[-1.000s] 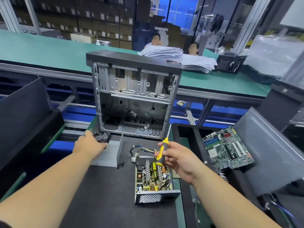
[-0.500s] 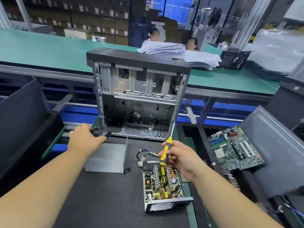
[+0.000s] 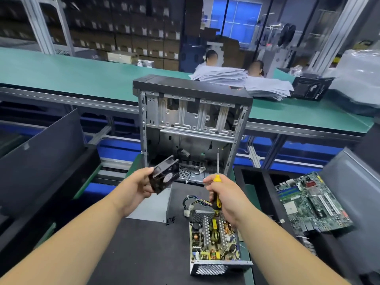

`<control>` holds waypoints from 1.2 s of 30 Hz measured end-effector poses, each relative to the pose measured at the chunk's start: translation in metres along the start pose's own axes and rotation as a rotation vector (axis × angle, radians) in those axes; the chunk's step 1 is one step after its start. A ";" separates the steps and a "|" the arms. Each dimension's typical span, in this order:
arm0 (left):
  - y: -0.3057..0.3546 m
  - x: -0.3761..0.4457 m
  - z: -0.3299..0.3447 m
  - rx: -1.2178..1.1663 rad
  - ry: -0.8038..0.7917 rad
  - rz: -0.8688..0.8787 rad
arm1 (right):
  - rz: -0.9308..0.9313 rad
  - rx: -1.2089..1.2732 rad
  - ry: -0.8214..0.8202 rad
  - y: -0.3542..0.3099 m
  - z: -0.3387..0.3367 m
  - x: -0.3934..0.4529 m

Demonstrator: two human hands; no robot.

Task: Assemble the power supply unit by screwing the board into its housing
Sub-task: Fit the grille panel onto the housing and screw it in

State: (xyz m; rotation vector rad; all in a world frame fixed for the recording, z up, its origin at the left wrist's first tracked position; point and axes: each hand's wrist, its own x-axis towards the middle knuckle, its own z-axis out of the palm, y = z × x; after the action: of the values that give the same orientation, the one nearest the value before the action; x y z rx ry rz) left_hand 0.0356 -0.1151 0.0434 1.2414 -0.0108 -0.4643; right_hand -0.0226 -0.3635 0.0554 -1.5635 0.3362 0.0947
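Observation:
The power supply board [image 3: 213, 238] sits in its open metal housing [image 3: 218, 268] on the black mat, wires [image 3: 195, 202] trailing from its far end. My right hand [image 3: 226, 196] grips a yellow-and-black screwdriver [image 3: 216, 194], shaft pointing up, just above the housing's far end. My left hand [image 3: 135, 186] holds a black cooling fan [image 3: 164, 175] in the air, left of the screwdriver. A grey metal cover [image 3: 152, 206] lies flat under the fan, with several small black screws [image 3: 171, 220] by its near corner.
An open computer case [image 3: 191, 124] stands upright behind the hands. A green motherboard [image 3: 312, 202] lies tilted in a black tray to the right. Black panels [image 3: 41, 153] lean at the left. Paper stacks [image 3: 242, 81] lie on the green bench beyond, where two people sit.
My left hand has lifted the black fan off the mat near the case and brought it up and rightward. My right hand still holds the screwdriver, its shaft now nearly upright.

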 end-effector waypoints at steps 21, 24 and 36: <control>-0.025 -0.041 0.124 -0.167 -0.259 -0.207 | 0.004 -0.068 0.096 0.011 -0.089 -0.042; -0.042 -0.041 0.131 0.031 -0.090 -0.161 | -0.079 -0.186 0.092 0.008 -0.106 -0.053; -0.104 -0.054 0.126 0.377 0.116 -0.202 | -0.312 -0.729 -0.151 0.048 -0.107 -0.058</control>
State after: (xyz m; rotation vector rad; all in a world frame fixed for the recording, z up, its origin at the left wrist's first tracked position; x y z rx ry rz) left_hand -0.0807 -0.2354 0.0043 1.6482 0.1316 -0.5816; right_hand -0.1069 -0.4601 0.0277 -2.2956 -0.0858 0.0964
